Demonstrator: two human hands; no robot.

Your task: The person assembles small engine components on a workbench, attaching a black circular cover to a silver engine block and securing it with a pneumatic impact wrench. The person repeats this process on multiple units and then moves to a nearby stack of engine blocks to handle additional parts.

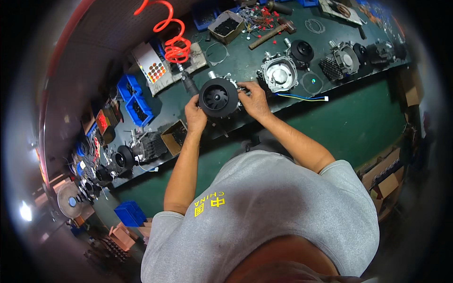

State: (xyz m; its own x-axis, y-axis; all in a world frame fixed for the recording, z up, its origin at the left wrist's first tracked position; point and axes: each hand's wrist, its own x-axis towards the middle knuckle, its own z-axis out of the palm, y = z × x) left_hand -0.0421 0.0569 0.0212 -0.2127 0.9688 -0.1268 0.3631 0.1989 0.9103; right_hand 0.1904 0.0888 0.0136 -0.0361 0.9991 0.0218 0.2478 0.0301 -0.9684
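Between my hands, at the front of the green workbench (236,56), is a metal blower unit with a round black fan wheel (218,97) facing up. My left hand (195,115) grips its left side with bent fingers. On the opposite side, my right hand (255,100) has thumb and fingers closed at the unit's edge; the fingertips are partly hidden. A dark air screwdriver (189,85) lies just left of the fan wheel, joined to an orange coiled hose (177,49). Right of my right hand sits an opened round metal housing (279,74).
Further housings with fans (340,61) line the bench to the right, and others (146,144) to the left. A hammer (271,35), a carton of black parts (226,27) and loose wires lie behind. Blue bins (137,106) and a small carton (173,137) stand left.
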